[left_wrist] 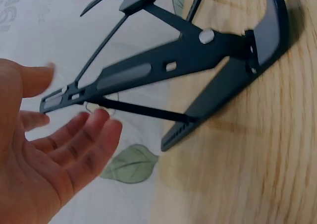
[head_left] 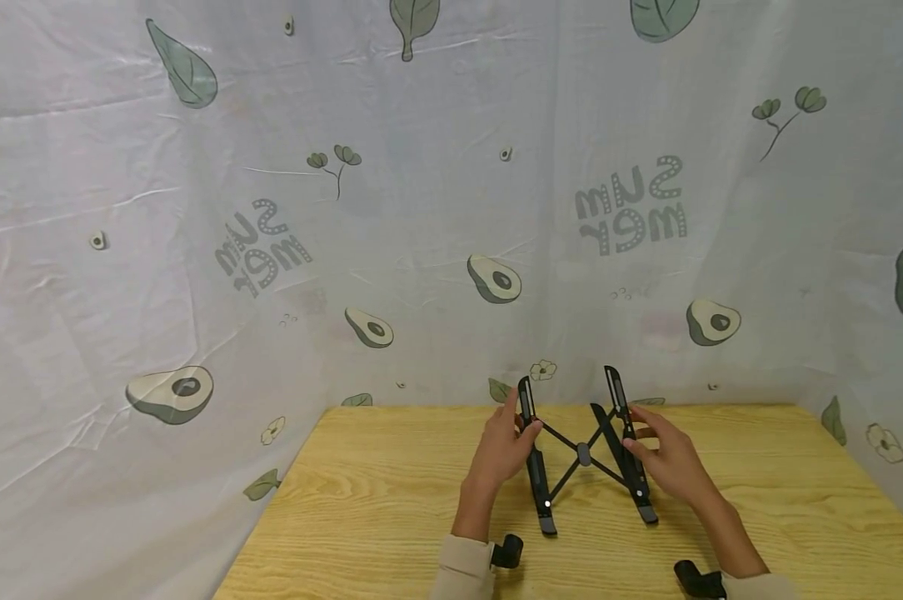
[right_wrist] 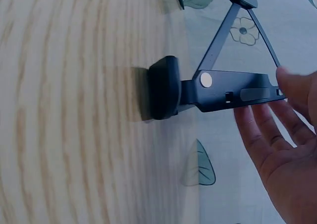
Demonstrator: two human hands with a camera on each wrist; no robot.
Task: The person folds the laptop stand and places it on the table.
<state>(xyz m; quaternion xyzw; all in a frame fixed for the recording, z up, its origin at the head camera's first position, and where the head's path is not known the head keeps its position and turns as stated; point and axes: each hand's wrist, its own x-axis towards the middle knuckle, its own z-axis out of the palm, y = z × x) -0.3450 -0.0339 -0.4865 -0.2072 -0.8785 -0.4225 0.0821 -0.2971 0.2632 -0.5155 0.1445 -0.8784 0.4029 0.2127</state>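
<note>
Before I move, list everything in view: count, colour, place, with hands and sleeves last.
Wood-grain tabletop: one, yellowish tan, foreground.
Cross-barred folding stand: one, black and grey, on the tabletop.
Wrinkled printed sheet: one, whitish, behind the tabletop.
Avocado prints, leaf prints and flower prints: several, green and cream, on the sheet.
Mirrored "summer" lettering: two, grey, same sheet.
Rounded wrist cameras: two, black, one per wrist.
Sleeves: two, beige, at the wrists.
Left hand: one, bare, at the stand's left side.
Right hand: one, bare, at the stand's right side.

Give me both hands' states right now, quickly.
Left hand: open, beside the black X-braced folding stand.
Right hand: holding the stand between thumb and fingers.
</note>
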